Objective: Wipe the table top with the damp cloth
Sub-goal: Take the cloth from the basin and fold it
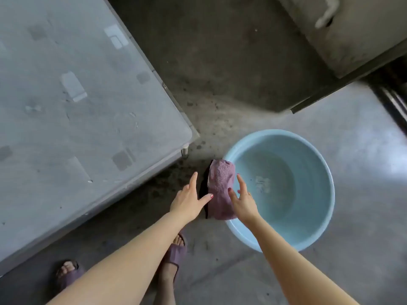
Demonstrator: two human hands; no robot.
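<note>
Two hands, left and right, fingers straight, flank the cloth draped over the basin rim (neither grips). Table looks unwiped; wiping remains.

No words or numbers readable anywhere, pale mark on the bottom of the blue basin too blurred under water to make out

table top cropped left, basin mark blurred
</note>
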